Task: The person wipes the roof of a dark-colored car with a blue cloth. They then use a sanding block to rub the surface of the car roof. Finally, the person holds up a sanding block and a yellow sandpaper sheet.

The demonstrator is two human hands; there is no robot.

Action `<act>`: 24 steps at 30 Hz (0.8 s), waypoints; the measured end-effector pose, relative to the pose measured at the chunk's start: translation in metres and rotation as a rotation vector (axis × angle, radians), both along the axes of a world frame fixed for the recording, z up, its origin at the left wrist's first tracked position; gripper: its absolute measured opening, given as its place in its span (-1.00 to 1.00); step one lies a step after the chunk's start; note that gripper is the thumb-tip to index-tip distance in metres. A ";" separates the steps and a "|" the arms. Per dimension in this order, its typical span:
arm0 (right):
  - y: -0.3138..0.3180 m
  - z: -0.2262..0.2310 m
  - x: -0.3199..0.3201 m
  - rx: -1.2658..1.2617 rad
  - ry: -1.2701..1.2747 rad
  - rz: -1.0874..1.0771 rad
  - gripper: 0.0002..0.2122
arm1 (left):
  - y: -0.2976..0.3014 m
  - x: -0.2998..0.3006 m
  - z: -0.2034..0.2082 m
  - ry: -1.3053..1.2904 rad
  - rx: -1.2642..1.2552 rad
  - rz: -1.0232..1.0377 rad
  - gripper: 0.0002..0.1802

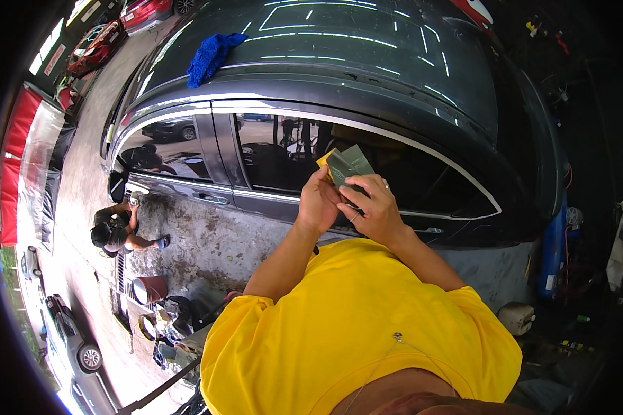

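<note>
In front of the dark grey car (284, 90), both my hands are raised near its side window (284, 155). My left hand (319, 202) is closed on a small flat yellow piece (324, 159) and the edge of a thin grey-green sheet (353, 163), which looks like sandpaper. My right hand (372, 209) pinches the lower part of the same sheet, fingers bent over it. The yellow piece lies against the sheet's left edge, partly covered by it. Both fingertips meet close together at the sheet's bottom.
A blue cloth (213, 59) lies on the car roof. Beside the car's front end a person (114, 228) crouches. A dark red bucket (149, 290) and assorted clutter stand on the floor at lower left. A whitish jug (516, 318) sits at right; parked cars are farther left.
</note>
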State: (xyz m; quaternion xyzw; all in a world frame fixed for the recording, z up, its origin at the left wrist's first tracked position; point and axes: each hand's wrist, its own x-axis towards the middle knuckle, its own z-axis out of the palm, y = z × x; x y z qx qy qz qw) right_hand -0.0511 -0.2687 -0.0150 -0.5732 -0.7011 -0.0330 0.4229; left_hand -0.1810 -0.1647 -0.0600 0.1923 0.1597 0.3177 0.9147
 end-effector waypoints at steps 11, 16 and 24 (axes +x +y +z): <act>0.009 -0.012 0.007 0.020 0.565 -0.102 -0.80 | 0.006 -0.002 -0.010 0.050 0.107 0.038 -0.46; 0.014 -0.017 0.024 -0.064 0.919 -0.140 -0.76 | 0.006 0.000 0.001 0.121 0.012 0.052 -0.58; 0.017 -0.016 0.031 -0.153 1.581 0.077 -0.70 | 0.008 -0.003 -0.008 0.209 0.103 0.127 -0.71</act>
